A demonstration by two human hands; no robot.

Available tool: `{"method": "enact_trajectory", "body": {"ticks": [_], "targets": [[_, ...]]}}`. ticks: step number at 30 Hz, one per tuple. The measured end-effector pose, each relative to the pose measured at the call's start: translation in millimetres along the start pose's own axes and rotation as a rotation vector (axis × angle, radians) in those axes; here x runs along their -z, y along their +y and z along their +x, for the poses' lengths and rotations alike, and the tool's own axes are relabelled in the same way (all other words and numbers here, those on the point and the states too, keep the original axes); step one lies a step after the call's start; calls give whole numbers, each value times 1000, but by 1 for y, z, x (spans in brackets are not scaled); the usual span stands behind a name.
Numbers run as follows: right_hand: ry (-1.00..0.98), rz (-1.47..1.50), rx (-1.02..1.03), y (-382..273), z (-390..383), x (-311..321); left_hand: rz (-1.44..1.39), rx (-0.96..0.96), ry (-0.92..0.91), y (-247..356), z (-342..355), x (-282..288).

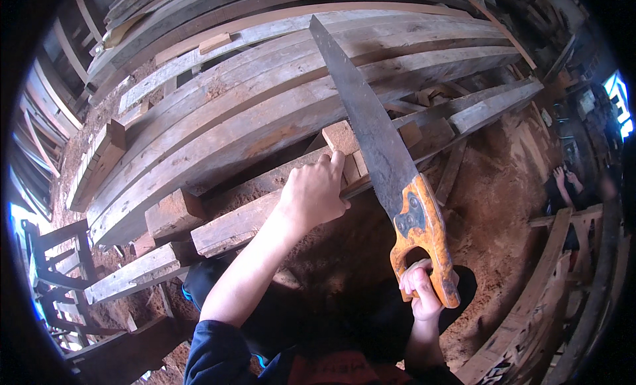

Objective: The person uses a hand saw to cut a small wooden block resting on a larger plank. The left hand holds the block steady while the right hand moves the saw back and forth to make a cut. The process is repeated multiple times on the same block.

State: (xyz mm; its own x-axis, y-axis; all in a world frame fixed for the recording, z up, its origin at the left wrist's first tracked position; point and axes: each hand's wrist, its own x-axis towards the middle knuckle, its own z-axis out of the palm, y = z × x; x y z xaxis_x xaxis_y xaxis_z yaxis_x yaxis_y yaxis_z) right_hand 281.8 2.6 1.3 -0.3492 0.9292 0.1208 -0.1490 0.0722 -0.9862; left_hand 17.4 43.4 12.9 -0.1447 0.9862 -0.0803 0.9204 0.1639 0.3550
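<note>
Rough grey planks (265, 100), weathered and stacked in long slanting rows, fill the upper part of the head view, lying over a floor of reddish sawdust and earth (490, 193). At the near edge of that stack a thick timber beam (232, 226) juts out toward the lower left, with short offcut blocks (173, 213) beside it and another squared beam (136, 272) lower down. The left hand (315, 193) rests flat on the beam, fingers spread and curled over its top edge, pressing it down rather than gripping around it, so that grip stands apart. The right hand (424, 289) is clamped on the orange wooden handle (424, 236) of a handsaw (377, 133), fingers passed through the handle's opening. The saw's long dark blade runs up and to the left from the handle, and its toothed edge meets the beam just right of the left hand's fingertips, beside a small pale block (341, 136) sitting on the timber. A dark wooden chair frame (56, 272) stands at the far left edge of the floor. At the right edge, another person's hands (566, 179) show near more leaning boards (543, 305). Dark blue sleeves come up from the bottom edge.
</note>
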Motion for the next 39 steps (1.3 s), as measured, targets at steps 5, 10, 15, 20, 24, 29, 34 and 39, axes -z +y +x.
{"method": "enact_trajectory", "body": {"ticks": [5,10,15,20,24,29,34,39], "targets": [[-43,-32,4,2,-2,2,144,68,122,9,-6,-14],[-34,-114,71,9,-4,5,78,97,71,12,-5,-7],[-23,-396,202,-11,25,-26,109,47,205,10,-7,-14],[-56,-519,293,-20,-9,-16,35,91,98,10,-2,-5],[-27,-394,119,-21,-8,-14,89,50,139,18,0,-12],[-78,-500,143,-14,26,-33,22,66,145,6,-1,-12],[95,-239,-84,-13,-79,10,112,65,71,17,1,-8],[-108,-496,266,-18,31,-46,120,-3,209,3,3,-21]]}}
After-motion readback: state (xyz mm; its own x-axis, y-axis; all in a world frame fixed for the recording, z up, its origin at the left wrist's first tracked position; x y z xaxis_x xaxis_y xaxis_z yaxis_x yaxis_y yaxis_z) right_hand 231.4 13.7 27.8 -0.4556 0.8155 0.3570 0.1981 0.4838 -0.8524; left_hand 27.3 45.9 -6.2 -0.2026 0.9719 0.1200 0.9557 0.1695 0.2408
